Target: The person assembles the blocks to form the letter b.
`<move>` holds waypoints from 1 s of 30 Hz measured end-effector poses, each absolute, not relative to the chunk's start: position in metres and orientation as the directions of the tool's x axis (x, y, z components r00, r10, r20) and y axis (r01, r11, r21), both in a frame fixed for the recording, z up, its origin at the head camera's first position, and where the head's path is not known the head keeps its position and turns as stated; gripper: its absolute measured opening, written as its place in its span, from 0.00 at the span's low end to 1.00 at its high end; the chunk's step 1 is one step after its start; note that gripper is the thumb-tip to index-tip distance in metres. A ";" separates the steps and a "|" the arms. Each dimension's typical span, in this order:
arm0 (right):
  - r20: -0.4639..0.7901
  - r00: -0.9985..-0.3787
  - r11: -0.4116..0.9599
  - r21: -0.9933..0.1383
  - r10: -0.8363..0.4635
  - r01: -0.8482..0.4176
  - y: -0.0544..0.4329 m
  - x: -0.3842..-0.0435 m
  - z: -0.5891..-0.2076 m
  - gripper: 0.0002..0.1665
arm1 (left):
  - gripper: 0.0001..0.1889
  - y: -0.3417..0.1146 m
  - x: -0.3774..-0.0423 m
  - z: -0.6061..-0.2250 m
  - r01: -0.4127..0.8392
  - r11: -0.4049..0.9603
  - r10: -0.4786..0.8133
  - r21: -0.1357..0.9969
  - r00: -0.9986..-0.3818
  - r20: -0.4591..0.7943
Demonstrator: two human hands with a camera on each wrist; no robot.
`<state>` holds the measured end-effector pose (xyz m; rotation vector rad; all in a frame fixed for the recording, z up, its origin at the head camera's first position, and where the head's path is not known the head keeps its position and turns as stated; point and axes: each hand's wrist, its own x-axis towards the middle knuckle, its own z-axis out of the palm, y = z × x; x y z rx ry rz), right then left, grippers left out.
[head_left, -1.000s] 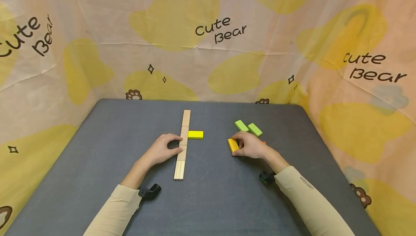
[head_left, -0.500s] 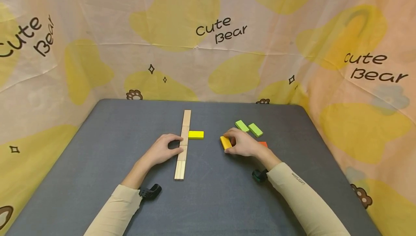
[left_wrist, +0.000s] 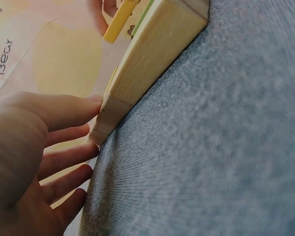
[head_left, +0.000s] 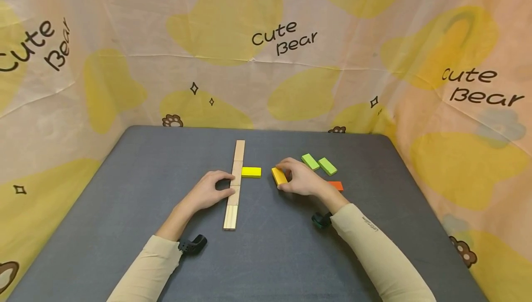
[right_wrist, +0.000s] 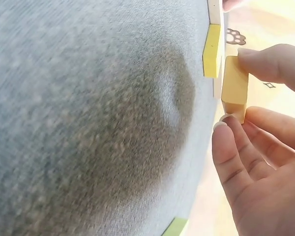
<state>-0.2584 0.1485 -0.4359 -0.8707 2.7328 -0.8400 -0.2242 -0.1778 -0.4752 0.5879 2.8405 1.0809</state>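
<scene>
Plain wooden blocks (head_left: 237, 172) lie end to end in one long row on the grey table. My left hand (head_left: 211, 190) rests at the row's left side, its thumb and fingertips touching the wood with relaxed fingers. A bright yellow block (head_left: 251, 172) sticks out from the row's right side, lying crosswise. Between thumb and fingertips, my right hand (head_left: 301, 177) pinches an orange-yellow block (head_left: 279, 177), a short way right of the bright yellow one. In the right wrist view, the pinched orange-yellow block (right_wrist: 235, 83) shows above the table, thumb at one end and fingertips at the other.
Two light green blocks (head_left: 327, 166) lie behind the right hand. Partly hidden by the right forearm is an orange-red block (head_left: 335, 185). Patterned cloth (head_left: 257, 85) hangs along the table's back and sides. Each wrist wears a black strap (head_left: 193, 244).
My right hand has carried the orange-yellow block leftward and slightly back, toward the bright yellow block. More of the orange-red block has come into sight. The left hand stays at the row.
</scene>
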 end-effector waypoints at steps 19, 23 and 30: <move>0.018 -0.801 0.664 -0.549 -0.598 -0.508 0.127 -0.270 -0.446 0.36 | 0.24 -0.178 -0.226 -0.476 0.314 0.691 0.357 0.651 -0.931 0.071; 0.012 -0.797 0.661 -0.551 -0.604 -0.509 0.124 -0.271 -0.448 0.36 | 0.24 -0.177 -0.225 -0.477 0.311 0.692 0.355 0.652 -0.932 0.068; -0.017 -0.795 0.671 -0.547 -0.606 -0.500 0.121 -0.273 -0.452 0.36 | 0.23 -0.177 -0.224 -0.477 0.323 0.691 0.352 0.646 -0.932 0.090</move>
